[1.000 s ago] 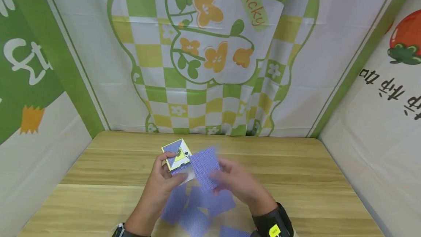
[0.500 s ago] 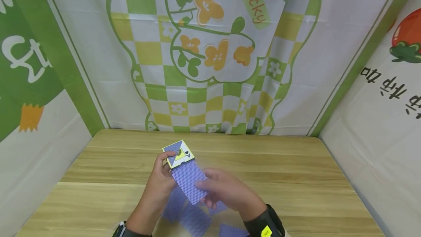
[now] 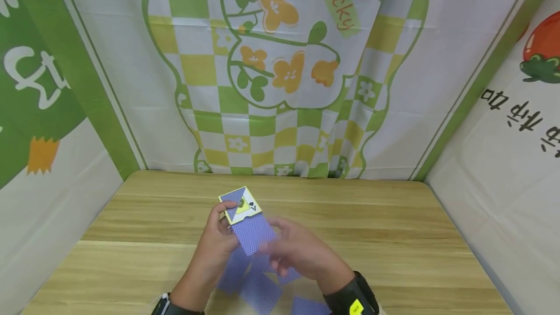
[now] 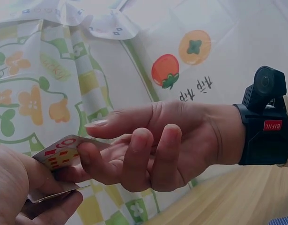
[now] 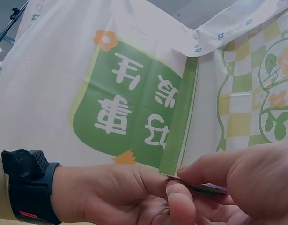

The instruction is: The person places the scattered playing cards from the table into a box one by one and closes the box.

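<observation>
My left hand (image 3: 213, 243) grips a blue and white card box (image 3: 241, 205) with an ace printed on its front, index finger across the top. A blue-backed playing card (image 3: 253, 233) juts out of the box's near end. At its right edge, my right hand (image 3: 302, 251) pinches the card, thumb above and fingers below. In the left wrist view, the underside of a card (image 4: 60, 153) shows red diamond marks between the hands. Several blue-backed cards (image 3: 261, 291) lie spread on the table under the hands, partly hidden by them.
The wooden table (image 3: 393, 237) reaches back to a green and white checked curtain (image 3: 280, 145). Printed cloth panels (image 3: 494, 159) stand along both sides. One more card (image 3: 309, 306) lies near the front, beside the right wristband (image 3: 353, 296).
The right hand has brought a loose card from the right of the box to its near end. Since then, the card has slid farther into the box. The left hand has hardly moved.
</observation>
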`<act>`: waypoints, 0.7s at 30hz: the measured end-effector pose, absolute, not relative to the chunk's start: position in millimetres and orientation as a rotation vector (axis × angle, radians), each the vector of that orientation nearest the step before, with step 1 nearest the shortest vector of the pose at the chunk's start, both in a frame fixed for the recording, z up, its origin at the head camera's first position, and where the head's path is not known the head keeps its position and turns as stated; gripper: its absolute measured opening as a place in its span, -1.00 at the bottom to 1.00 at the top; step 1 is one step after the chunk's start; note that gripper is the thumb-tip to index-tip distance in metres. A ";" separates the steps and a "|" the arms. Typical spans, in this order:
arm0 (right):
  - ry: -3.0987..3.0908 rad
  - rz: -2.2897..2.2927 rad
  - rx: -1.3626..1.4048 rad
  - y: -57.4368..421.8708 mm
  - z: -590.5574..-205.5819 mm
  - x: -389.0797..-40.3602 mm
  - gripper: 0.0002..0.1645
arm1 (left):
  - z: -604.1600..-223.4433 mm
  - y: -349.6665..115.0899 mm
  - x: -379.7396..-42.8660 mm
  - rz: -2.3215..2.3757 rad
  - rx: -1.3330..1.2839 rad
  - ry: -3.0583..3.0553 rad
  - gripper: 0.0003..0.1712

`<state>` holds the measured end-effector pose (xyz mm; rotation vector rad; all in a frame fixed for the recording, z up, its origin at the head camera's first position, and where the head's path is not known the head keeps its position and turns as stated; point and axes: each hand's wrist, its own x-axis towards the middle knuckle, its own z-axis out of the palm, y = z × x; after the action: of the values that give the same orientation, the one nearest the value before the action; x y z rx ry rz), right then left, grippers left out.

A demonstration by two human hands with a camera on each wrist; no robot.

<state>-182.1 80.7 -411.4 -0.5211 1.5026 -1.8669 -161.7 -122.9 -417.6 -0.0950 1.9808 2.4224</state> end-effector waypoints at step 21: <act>2.422 -1.729 -0.337 71.1 -413.6 -177.5 -0.46 | -422.0 -110.4 -156.1 2.460 0.053 1.859 -0.17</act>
<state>-177.5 71.1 -413.6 -0.3375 2.4217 -1.7288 -156.1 -110.4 -422.0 0.0534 1.8595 2.4598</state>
